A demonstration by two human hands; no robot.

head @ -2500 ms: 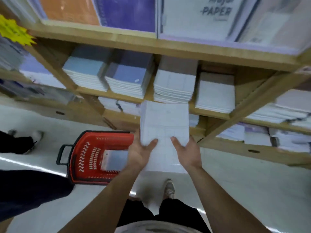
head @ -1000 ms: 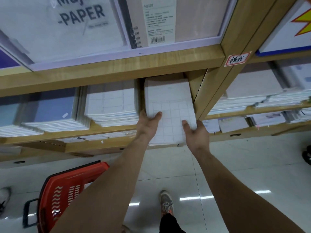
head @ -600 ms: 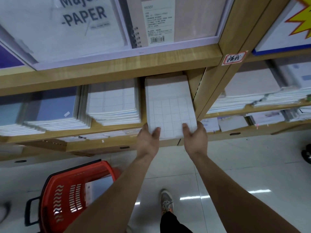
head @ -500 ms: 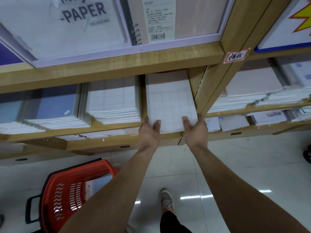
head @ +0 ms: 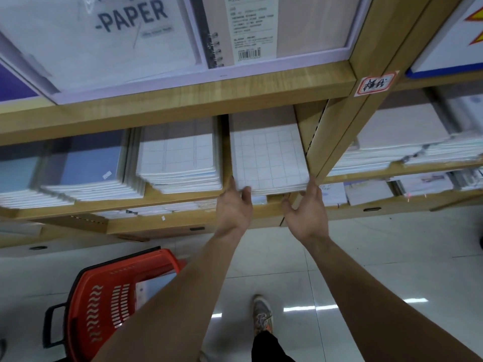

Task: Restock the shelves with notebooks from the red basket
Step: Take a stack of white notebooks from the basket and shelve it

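Shelving (head: 198, 97) of pale wood filled the view, its middle shelf carrying stacks of notebooks side by side. Below on the tiled floor (head: 379, 257) stood the red basket (head: 104, 307), one notebook showing inside. At the shelf's right end lay the grid-covered notebooks (head: 266, 158). The left hand (head: 234, 207) touched their front left corner, fingers released; the right hand (head: 307, 212) touched the front right corner, fingers spread loose.
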